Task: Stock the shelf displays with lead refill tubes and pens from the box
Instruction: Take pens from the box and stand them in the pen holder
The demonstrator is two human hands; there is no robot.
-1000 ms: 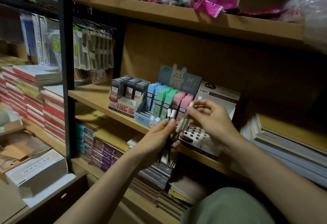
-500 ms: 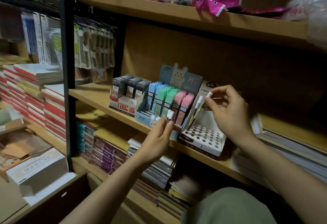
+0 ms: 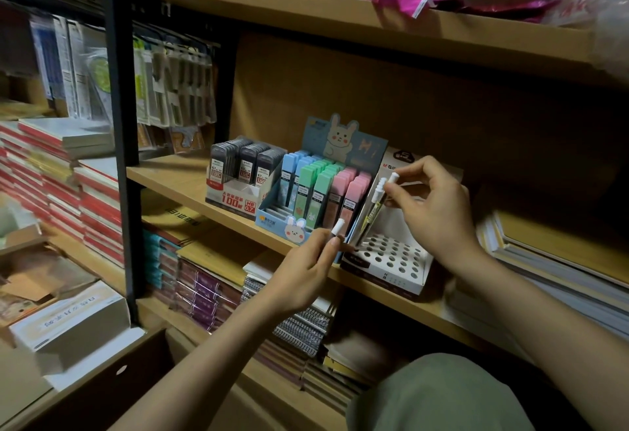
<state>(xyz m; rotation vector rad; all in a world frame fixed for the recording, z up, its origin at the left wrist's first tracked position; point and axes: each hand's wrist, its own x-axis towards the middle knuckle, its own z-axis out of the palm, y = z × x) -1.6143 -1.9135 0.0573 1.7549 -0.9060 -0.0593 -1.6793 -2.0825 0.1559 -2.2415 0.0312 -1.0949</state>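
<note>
Two pens [image 3: 373, 207] stood slanted in the holed tray [image 3: 391, 257] on the shelf [image 3: 177, 175]; the right hand [image 3: 432, 206] pinched them to seat them, while the left hand [image 3: 303, 274] held spares [image 3: 338, 227] ready.

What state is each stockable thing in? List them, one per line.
White perforated pen display box: nearly all holes empty, pens at its left edge only.
White-capped pens: tips down in the display, right hand pinching one.
Left hand: holds more white-capped pens.
Pastel rabbit lead-tube display: rows filled.
Black lead-tube display: filled.
</note>
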